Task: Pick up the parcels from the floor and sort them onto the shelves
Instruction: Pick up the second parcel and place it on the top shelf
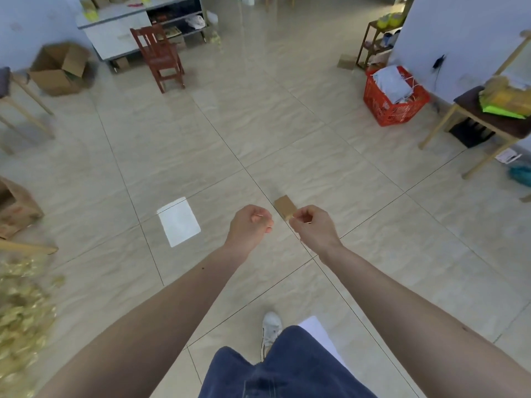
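A small brown cardboard parcel [284,206] lies on the tiled floor straight ahead. My right hand [311,225] is curled into a loose fist just in front of it, its fingertips overlapping the parcel's near corner; I cannot tell if they touch. My left hand [251,225] is also curled shut, with nothing in it, a little left of the parcel. A flat white parcel [178,221] rests on the floor left of my left hand. Another white parcel [317,333] lies beside my foot, partly hidden by my leg.
A grey shelf unit [172,12] and a red chair [159,57] stand at the back left, near an open carton [59,68]. A wooden rack [373,41], a red basket [393,99] and a table with bags [502,101] line the right. Gold packets [20,311] pile at lower left.
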{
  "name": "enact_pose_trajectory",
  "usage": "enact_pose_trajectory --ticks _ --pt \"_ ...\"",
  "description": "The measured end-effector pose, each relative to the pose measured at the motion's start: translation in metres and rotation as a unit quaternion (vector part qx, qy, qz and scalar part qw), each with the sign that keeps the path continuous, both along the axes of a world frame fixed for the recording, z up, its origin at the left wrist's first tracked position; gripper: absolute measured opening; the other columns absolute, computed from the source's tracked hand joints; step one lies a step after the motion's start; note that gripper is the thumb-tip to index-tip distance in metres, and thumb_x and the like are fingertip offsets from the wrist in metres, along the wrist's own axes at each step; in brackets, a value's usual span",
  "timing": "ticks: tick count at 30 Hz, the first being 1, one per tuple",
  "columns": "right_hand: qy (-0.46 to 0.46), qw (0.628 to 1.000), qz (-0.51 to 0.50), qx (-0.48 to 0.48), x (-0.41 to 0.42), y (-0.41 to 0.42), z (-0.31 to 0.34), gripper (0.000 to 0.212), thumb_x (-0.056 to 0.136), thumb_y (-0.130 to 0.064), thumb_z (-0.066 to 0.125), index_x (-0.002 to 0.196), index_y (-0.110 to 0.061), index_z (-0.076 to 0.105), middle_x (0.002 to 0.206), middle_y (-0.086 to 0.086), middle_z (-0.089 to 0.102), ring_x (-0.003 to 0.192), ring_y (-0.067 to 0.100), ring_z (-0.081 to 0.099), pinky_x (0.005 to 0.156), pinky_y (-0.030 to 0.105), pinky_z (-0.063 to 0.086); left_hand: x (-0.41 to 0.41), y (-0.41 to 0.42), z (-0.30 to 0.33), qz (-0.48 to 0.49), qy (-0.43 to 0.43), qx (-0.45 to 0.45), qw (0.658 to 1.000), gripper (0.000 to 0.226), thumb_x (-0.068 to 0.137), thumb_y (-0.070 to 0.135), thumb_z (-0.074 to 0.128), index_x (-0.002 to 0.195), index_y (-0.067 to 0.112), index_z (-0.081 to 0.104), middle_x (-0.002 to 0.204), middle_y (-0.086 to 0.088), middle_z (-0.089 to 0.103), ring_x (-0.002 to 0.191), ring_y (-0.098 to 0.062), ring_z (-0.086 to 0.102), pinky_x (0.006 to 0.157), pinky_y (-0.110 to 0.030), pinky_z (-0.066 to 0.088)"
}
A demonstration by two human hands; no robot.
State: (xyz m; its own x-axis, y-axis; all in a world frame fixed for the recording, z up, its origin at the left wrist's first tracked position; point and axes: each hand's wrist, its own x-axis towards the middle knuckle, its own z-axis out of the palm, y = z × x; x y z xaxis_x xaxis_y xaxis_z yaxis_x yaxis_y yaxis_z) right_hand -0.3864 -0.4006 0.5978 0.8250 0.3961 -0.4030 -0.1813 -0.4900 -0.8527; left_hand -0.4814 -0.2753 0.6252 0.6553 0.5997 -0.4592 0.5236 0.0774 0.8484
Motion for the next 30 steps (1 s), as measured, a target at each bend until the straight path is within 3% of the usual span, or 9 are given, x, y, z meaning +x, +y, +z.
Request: enact_pose_trajectory --ticks 7,13,16,19,23,26,30 --pt "-0.004 1.000 -0.017 -0.015 0.051 0.083 0.005 0.009 0.084 -0.015 0.062 0.092 -0.014 0.066 0.085 0.002 0.063 0.075 0.018 0.055 0.069 0.033 0.047 0.061 0.095 -0.005 -0.020 0.016 -0.014 1.000 0.012 0.091 0.011 0.055 0.086 0.020 0.061 0.100 -0.011 0.075 0.078 -0.018 0.070 0.070 -0.029 0.047" --pt "0.015 0.996 -0.085 -0.018 0.089 0.158 -0.006 0.012 0.085 -0.016 0.064 0.096 -0.013 0.068 0.087 -0.004 0.066 0.075 0.014 0.058 0.064 0.025 0.046 0.118 0.182 -0.013 -0.073 0.024 -0.020 0.997 0.009 0.091 0.018 0.060 0.097 0.013 0.064 0.100 -0.012 0.075 0.084 -0.022 0.072 0.070 -0.030 0.048" --pt "0.026 0.990 -0.142 -0.010 0.101 0.198 -0.013 0.013 0.086 -0.017 0.066 0.098 -0.012 0.068 0.087 -0.005 0.065 0.075 0.013 0.058 0.068 0.028 0.049 0.145 0.227 -0.013 -0.125 0.028 -0.008 0.992 0.012 0.088 0.022 0.059 0.094 0.014 0.066 0.096 -0.009 0.076 0.088 -0.023 0.073 0.077 -0.034 0.049" --pt "0.031 0.981 -0.191 -0.003 0.111 0.231 -0.016 0.012 0.086 -0.015 0.066 0.098 -0.012 0.068 0.088 -0.004 0.064 0.076 0.014 0.057 0.069 0.030 0.050 0.169 0.264 -0.011 -0.181 0.028 0.005 0.983 0.006 0.087 0.019 0.059 0.085 0.018 0.065 0.097 -0.010 0.076 0.083 -0.022 0.072 0.074 -0.033 0.048" --pt "0.036 0.969 -0.244 -0.007 0.132 0.264 -0.014 0.016 0.086 -0.014 0.065 0.102 -0.013 0.068 0.089 -0.004 0.062 0.078 0.013 0.058 0.072 0.030 0.052 0.212 0.303 -0.015 -0.250 0.034 0.020 0.968 0.009 0.086 0.016 0.061 0.079 0.021 0.063 0.083 -0.002 0.074 0.094 -0.028 0.072 0.071 -0.032 0.048" --pt "0.031 0.957 -0.288 -0.014 0.155 0.279 -0.016 0.017 0.088 -0.014 0.065 0.104 -0.013 0.067 0.091 -0.002 0.063 0.078 0.013 0.058 0.072 0.030 0.053 0.249 0.319 -0.020 -0.293 0.031 0.016 0.955 0.008 0.090 0.016 0.060 0.083 0.020 0.062 0.093 -0.009 0.076 0.087 -0.025 0.072 0.066 -0.026 0.046" --pt "0.023 0.939 -0.342 -0.022 0.192 0.288 -0.024 0.012 0.086 -0.016 0.066 0.098 -0.017 0.066 0.095 0.002 0.066 0.089 0.019 0.062 0.087 0.041 0.056 0.307 0.329 -0.025 -0.353 0.019 0.017 0.935 0.008 0.093 0.017 0.058 0.086 0.018 0.062 0.099 -0.011 0.076 0.078 -0.018 0.071 0.064 -0.025 0.046"
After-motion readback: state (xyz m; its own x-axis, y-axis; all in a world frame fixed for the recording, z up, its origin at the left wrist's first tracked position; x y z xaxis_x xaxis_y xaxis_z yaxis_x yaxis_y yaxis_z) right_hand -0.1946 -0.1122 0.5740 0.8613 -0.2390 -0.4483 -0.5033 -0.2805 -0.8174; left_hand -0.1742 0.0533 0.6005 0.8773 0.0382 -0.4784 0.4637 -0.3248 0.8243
